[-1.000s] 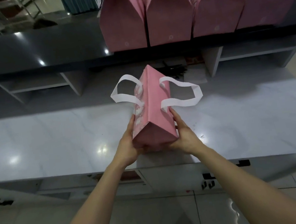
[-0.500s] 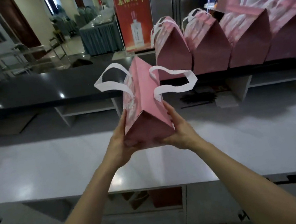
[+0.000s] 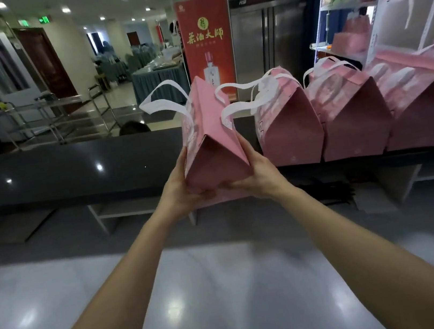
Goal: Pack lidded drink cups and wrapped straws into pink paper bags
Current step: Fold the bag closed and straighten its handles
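Fingers of the left hand (image 3: 178, 188) and right hand (image 3: 259, 175) are curled round the pink bag's (image 3: 212, 151) near base, its long axis pointing far, held above the dark tabletop (image 3: 70, 169), just left of the bag row (image 3: 289, 128).

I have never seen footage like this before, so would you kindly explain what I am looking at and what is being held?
There is no machine here: a person wears a wide-angle camera on the head, looking forward and down, so both bare forearms reach out from the bottom edge. The left hand and right hand hold a closed pink paper bag between them, near its base, lifted level with a dark counter. Its white handles stick out sideways. More pink bags stand in a row on that counter. A pale worktop lies below.
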Demonstrator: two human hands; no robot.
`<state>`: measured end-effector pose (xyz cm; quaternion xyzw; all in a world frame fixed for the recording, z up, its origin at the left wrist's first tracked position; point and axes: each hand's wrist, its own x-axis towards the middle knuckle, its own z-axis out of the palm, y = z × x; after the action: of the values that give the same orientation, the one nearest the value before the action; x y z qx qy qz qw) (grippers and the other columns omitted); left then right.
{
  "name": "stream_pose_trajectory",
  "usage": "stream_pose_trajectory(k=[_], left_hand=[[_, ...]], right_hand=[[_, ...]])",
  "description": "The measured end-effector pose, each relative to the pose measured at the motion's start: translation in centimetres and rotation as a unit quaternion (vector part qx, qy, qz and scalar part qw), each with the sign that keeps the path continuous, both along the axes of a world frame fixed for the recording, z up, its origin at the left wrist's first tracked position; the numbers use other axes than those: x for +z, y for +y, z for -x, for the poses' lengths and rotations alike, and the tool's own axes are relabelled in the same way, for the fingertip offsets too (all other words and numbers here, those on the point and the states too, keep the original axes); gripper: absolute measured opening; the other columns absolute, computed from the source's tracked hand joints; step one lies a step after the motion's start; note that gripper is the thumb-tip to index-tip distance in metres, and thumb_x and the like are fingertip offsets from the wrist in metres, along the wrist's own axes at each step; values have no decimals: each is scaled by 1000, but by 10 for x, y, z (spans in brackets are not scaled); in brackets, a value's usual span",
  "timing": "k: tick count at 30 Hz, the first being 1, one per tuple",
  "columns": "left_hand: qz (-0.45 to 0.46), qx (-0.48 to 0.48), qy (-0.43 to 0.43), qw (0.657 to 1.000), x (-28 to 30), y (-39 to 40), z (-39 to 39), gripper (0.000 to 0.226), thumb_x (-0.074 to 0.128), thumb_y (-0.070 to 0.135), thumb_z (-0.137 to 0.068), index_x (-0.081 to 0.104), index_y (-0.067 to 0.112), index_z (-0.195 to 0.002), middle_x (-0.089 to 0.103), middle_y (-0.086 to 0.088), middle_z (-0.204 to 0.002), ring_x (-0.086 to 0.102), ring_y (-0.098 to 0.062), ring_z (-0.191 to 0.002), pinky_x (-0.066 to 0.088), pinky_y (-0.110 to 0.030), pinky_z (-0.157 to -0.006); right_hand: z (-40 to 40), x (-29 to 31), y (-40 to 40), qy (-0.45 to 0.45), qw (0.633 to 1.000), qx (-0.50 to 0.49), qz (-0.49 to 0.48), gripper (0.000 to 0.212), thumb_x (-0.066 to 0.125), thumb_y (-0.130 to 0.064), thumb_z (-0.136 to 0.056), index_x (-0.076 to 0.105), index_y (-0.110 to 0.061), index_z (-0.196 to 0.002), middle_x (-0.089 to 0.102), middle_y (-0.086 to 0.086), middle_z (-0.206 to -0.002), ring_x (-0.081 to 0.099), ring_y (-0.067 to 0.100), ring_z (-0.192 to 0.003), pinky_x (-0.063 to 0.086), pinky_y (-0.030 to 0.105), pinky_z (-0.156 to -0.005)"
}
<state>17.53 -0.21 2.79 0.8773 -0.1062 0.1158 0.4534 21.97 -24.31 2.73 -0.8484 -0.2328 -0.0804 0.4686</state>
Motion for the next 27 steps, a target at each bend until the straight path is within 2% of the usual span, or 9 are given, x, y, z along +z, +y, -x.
stream_pose_trajectory(k=[3,5,9,11,14,17,20,24,27], left_hand=[[29,23,28,999,-10,-2,-28,151,93,59,-43,20,37,-173,51,15,-158,55,-11,-142,46,-27,-114],[48,30,29,998,-17,-2,-44,150,95,63,-40,25,40,-170,59,14,-152,61,-9,-136,49,-28,-111],[31,27,19,999,-15,2,-75,140,95,56,-49,27,44,-170,62,10,-150,62,-12,-135,51,-39,-116],[33,27,21,999,-13,3,-92,133,98,47,-56,29,46,-169,63,10,-150,61,-12,-137,51,-42,-117],[26,20,20,999,-16,-1,-116,124,103,32,-69,29,52,-167,65,11,-145,62,-9,-132,54,-36,-112],[26,20,12,999,-21,-8,-137,122,102,34,-70,29,56,-165,65,12,-144,61,-8,-129,50,-26,-104],[22,16,9,1000,-22,-15,-153,121,101,36,-71,28,56,-165,64,11,-146,59,-9,-130,49,-28,-105],[19,14,19,1000,-23,-22,-162,122,100,38,-71,25,56,-166,61,11,-149,58,-10,-131,49,-28,-104],[8,19,43,999,-20,-23,-161,135,100,45,-68,13,50,-170,58,9,-155,57,-10,-136,46,-27,-110]], right_hand=[[-26,-8,5,25,999,-4,29,136,97,-55,-68,6,-54,-168,60,-3,-150,62,21,-131,56,45,-106],[-35,-15,4,36,998,-17,42,134,95,-56,-69,8,-46,-171,57,-2,-152,61,20,-131,55,41,-106],[-31,-40,-16,43,992,-76,85,120,83,-75,-67,31,-33,-167,55,-4,-154,57,18,-137,52,43,-112],[-23,-62,-33,56,986,-102,122,109,78,-76,-73,40,-29,-163,53,-4,-156,55,18,-140,49,40,-114],[-10,-99,-53,118,963,-92,223,102,77,-74,-82,45,-19,-162,46,5,-164,45,26,-152,42,40,-121],[-2,-125,-63,174,939,-77,288,93,78,-71,-85,50,-22,-158,51,7,-158,48,27,-147,44,39,-117],[0,-133,-67,184,935,-78,294,79,79,-67,-87,55,-27,-151,57,2,-147,53,23,-138,47,36,-110],[1,-132,-70,183,936,-84,289,76,79,-64,-88,55,-28,-151,56,-1,-149,52,21,-139,46,35,-110],[3,-130,-71,190,936,-84,285,77,78,-64,-89,54,-29,-153,55,-1,-151,52,20,-140,47,36,-112]])
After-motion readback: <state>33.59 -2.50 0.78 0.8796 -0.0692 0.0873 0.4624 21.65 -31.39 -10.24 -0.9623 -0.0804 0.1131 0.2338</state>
